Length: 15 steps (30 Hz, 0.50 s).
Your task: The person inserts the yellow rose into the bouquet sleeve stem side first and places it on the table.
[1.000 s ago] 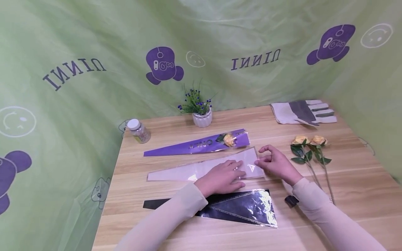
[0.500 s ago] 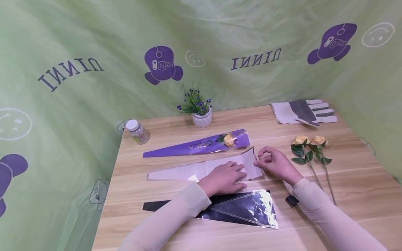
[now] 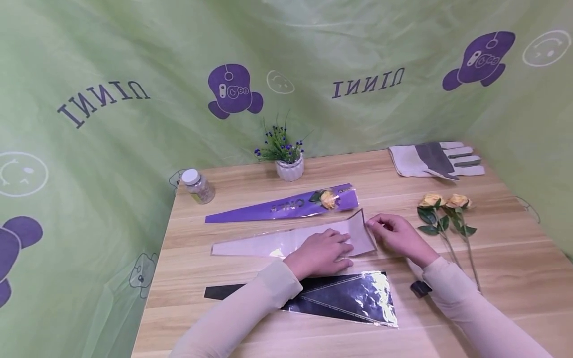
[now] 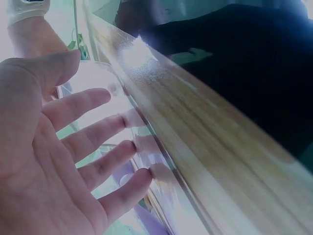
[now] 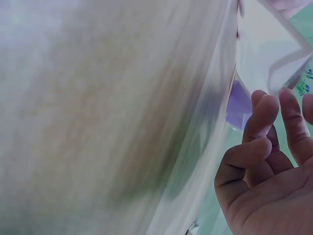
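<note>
A white tapered flower sleeve (image 3: 250, 245) with a clear border lies across the table, its wide end bent upward at the far corner. My left hand (image 3: 320, 252) rests on it with fingers spread; in the left wrist view, the straight fingertips (image 4: 128, 147) touch its glossy surface. At the wide end, my right hand (image 3: 400, 237) pinches the sleeve's edge, its other fingers curled. The right wrist view shows the fingertips (image 5: 287, 98) right at the raised edge. Beyond lies a purple sleeve (image 3: 250, 212) holding a yellow rose (image 3: 328, 200). Nearer is a black sleeve (image 3: 342, 297).
Two yellow roses (image 3: 443, 201) with long stems lie right of my right hand. A small black object (image 3: 420, 289) sits by the right sleeve cuff. At the back stand a white-lidded jar (image 3: 199, 188), a potted plant (image 3: 289, 169) and a work glove (image 3: 431, 160).
The wide end of the white flower sleeve has bent up. My right thumb and index finger have come closer together at its edge. The left hand stays pressed on the sleeve.
</note>
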{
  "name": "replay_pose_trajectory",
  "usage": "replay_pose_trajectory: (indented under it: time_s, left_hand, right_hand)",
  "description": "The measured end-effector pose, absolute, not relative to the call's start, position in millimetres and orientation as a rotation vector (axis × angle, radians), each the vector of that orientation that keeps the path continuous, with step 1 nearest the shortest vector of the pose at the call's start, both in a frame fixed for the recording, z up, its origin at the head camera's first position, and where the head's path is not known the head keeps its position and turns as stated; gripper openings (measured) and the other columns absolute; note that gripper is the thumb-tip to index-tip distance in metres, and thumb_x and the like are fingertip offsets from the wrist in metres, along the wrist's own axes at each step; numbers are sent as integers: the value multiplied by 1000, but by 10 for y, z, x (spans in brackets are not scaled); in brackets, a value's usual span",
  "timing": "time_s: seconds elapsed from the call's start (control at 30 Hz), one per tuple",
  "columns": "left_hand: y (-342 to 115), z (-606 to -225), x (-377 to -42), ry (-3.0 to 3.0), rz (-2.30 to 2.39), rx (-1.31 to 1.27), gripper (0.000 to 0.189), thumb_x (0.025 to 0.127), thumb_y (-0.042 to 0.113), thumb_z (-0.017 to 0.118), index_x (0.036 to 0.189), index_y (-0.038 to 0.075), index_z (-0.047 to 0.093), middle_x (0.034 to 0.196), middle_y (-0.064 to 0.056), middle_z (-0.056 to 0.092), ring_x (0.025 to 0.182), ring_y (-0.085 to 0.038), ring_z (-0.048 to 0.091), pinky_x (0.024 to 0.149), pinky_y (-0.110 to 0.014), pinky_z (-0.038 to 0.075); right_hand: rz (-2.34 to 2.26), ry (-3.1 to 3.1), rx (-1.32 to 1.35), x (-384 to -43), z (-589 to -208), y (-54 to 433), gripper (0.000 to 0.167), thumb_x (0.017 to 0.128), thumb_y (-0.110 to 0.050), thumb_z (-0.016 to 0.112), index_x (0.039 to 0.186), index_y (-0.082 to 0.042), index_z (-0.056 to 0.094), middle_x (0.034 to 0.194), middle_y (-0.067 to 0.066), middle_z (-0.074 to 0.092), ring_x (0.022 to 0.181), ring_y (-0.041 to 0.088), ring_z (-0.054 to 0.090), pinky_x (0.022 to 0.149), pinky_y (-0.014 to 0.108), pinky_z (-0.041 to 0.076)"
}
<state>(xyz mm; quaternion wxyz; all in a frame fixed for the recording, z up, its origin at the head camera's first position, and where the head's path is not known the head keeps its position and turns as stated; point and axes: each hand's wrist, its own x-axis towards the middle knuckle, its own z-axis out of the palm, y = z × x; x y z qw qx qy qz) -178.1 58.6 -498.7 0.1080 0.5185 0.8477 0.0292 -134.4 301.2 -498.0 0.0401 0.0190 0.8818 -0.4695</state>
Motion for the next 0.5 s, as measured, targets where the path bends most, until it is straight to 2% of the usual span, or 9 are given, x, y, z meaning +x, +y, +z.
replay_pose_trajectory:
  time_s: [0.17,0.3,0.5]
  left_hand:
    - [630,-4969,-1782,2526,50,1499,51,103,54,49,146,28,56,151,5,49,134,-18,44,100,-38,45]
    - [677,-4978,-1783,2534,-3,1521,53,102,55,49,147,27,55,148,3,50,131,-20,44,103,-39,43]
    - [720,-5022,-1797,2548,-3,1556,47,101,55,52,137,27,64,142,1,52,125,-21,46,99,-37,44]
  right_hand:
    - [-1431,2693,47,-1322,-4982,3014,25,100,-28,66,108,-5,73,89,6,67,77,23,58,64,31,48]
    - [-1389,2725,36,-1315,-4987,2987,23,98,-27,70,108,-7,74,88,4,68,76,21,59,63,31,49]
    - [-1372,2760,-60,-1323,-4987,2922,23,95,-28,74,108,-10,74,88,1,68,75,19,60,64,31,50]
